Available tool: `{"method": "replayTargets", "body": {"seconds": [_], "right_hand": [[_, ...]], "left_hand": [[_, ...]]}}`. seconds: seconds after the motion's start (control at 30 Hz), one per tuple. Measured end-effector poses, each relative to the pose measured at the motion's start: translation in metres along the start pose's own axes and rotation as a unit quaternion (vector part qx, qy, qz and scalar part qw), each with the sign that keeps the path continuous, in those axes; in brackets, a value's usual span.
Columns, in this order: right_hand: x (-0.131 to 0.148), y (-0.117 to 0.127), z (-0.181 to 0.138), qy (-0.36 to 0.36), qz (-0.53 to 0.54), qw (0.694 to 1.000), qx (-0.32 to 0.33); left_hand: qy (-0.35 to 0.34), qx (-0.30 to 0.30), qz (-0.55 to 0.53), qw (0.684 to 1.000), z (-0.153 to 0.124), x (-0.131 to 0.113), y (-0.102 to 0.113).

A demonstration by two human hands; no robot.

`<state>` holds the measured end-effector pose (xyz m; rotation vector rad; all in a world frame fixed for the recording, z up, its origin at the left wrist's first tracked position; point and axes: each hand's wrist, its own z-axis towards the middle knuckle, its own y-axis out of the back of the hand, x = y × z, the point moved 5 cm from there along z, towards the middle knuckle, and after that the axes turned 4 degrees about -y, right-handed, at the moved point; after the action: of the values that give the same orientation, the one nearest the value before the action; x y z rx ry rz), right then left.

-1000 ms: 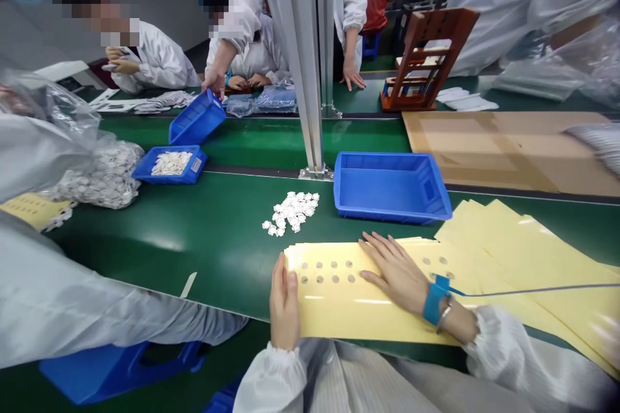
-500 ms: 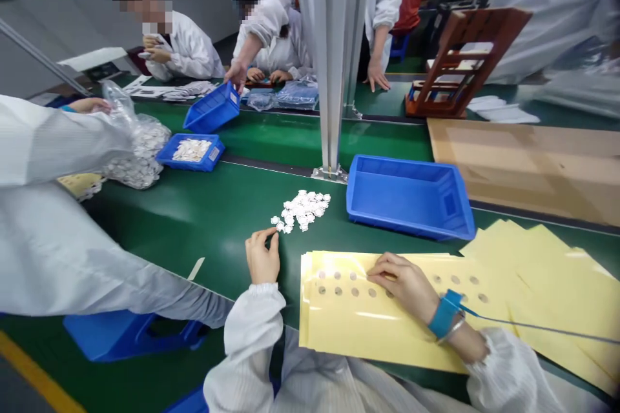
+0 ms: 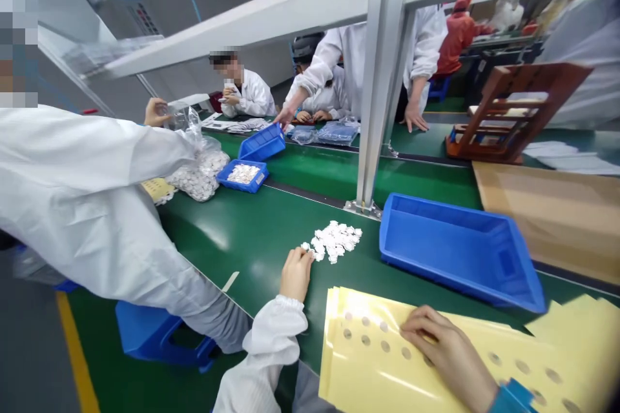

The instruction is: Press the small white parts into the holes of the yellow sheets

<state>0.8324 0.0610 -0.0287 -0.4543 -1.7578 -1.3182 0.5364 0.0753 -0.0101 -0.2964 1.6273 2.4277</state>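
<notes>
My left hand (image 3: 296,274) reaches to the near left edge of a loose pile of small white pieces (image 3: 334,240) on the green table. Its fingers are drawn together on one of the white pieces (image 3: 306,246) there. My right hand (image 3: 448,345), with a blue band at the wrist, rests over a stack of glossy yellow sheets (image 3: 361,371). Thumb and fingertips pinch at the upper row of round grey dots (image 3: 366,340) on the top sheet; what lies between them is hidden.
A large blue tray (image 3: 455,255) stands behind the sheets, beside a metal post (image 3: 380,90). To the left, a co-worker's sleeve (image 3: 97,155) reaches over a clear bag of white pieces (image 3: 198,171). A small blue bin (image 3: 242,175) holds more pieces. A wooden rack (image 3: 516,110) stands at back right.
The view has swung left and up, so the table sits lower and further right. My left fingers have closed at the pile's edge. The far person's blue bin is lower, near the filled bin.
</notes>
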Motion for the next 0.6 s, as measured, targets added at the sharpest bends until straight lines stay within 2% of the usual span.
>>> {"method": "replayTargets", "body": {"seconds": [0.17,0.27,0.33,0.4,0.47,0.5,0.6], "right_hand": [[-0.004,-0.003,0.001,0.004,-0.003,1.0,0.0],[-0.006,-0.003,0.001,-0.017,0.026,1.0,0.007],[-0.005,-0.001,0.002,-0.028,0.062,0.998,0.009],[0.0,0.004,0.004,-0.034,0.103,0.994,0.005],[0.004,0.011,0.007,-0.042,0.137,0.99,0.002],[0.005,0.014,0.008,-0.05,0.151,0.987,0.0],[0.011,0.028,0.006,-0.055,0.178,0.982,-0.02]], "left_hand": [[-0.056,0.024,0.096,0.994,0.003,-0.007,0.001],[-0.061,0.032,0.088,0.994,0.007,-0.005,0.006],[-0.024,0.011,0.036,0.999,0.007,-0.002,0.017],[0.054,-0.032,-0.065,0.996,0.005,-0.004,0.029],[0.149,-0.053,-0.218,0.963,-0.002,-0.014,0.036],[0.192,-0.041,-0.305,0.932,-0.008,-0.024,0.034],[0.279,0.051,-0.497,0.82,-0.029,-0.066,0.022]]}}
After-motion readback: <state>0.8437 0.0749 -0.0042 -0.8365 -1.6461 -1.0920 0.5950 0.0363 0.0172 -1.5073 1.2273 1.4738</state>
